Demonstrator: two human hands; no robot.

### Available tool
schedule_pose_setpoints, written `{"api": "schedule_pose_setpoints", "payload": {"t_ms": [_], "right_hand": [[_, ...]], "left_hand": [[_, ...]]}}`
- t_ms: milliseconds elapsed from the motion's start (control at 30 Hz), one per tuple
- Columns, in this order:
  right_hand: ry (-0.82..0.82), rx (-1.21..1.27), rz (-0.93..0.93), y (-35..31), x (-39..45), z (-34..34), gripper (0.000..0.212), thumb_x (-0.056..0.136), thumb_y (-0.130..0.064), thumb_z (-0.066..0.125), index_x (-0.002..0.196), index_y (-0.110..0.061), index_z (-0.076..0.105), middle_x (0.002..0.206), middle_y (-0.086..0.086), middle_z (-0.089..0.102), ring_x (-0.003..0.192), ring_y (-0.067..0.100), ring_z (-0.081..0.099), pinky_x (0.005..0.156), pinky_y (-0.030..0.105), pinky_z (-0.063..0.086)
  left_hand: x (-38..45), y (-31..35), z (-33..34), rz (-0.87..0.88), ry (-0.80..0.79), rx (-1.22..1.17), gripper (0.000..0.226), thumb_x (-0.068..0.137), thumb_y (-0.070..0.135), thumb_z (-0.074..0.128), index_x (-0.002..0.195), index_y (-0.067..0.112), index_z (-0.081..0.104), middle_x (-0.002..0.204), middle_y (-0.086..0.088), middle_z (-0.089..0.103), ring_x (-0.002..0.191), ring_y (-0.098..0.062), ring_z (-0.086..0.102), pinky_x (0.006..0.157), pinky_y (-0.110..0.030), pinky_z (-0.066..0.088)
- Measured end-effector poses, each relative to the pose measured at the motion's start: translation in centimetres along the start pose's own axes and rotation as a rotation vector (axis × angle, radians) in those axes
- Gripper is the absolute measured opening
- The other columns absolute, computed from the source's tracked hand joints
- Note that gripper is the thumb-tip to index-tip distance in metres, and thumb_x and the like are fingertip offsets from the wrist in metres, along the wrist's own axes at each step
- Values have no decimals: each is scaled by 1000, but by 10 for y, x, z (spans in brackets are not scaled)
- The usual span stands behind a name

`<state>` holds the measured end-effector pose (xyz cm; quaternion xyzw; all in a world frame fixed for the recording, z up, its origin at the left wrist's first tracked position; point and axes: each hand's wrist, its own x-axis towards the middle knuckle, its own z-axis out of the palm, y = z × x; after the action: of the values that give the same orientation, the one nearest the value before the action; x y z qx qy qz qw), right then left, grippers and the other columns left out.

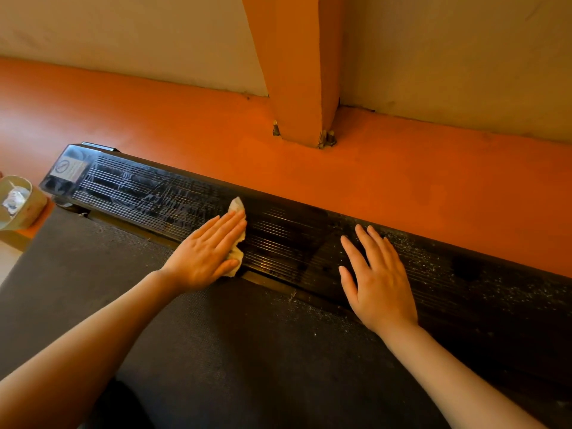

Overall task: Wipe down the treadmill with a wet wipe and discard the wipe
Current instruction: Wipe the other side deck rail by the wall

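A bin [15, 201] with crumpled paper sits at far left, beside the treadmill [93, 274]. The left hand [205, 252] presses the wipe [236, 209] flat on the ribbed side rail [148, 190], fingers straight and together. The right hand [376, 278] rests flat on the dusty stretch, fingers slightly spread

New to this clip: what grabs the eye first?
Two bare hands lie flat on the black ribbed side rail: the left hand presses a pale wipe, the right hand rests on a dusty stretch. Left of the wipe the rail shows wet streaks.
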<state>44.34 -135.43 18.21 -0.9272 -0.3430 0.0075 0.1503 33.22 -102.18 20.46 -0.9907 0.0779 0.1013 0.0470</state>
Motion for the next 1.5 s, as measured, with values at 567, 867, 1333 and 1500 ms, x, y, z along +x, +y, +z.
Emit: {"api": "schedule_pose_setpoints", "payload": {"t_ms": [567,867,1333,1500], "right_hand": [[-20,14,7,1,0,-2,54,100,-41,33,145,-14,45,153,13,40,145,28,32,117,42,25],[14,-89,124,25,-27,-14,56,99,-39,31,141,-8,50,150,16,44,142,33,34,116,47,25],[17,-33,175,29,-36,-14,56,100,-42,31,143,-10,49,151,14,43,143,31,35,114,43,28],[15,-27,179,29,-35,-14,56,100,-42,32,143,-10,49,152,14,42,143,30,34,114,42,27]], "left_hand": [[93,115,-22,-22,63,-131,66,104,50,12,156,10,8,163,-9,-1,151,-20,-5,123,-39,1],[42,145,-12,4,45,-132,64,105,49,17,156,10,14,163,-10,8,151,-20,2,122,-38,3],[38,155,-12,-48,70,-196,61,105,45,22,156,10,16,164,-8,7,152,-19,1,122,-39,6],[41,150,-11,-37,51,-195,62,105,46,20,156,11,14,164,-7,6,151,-19,1,121,-40,6]]}}
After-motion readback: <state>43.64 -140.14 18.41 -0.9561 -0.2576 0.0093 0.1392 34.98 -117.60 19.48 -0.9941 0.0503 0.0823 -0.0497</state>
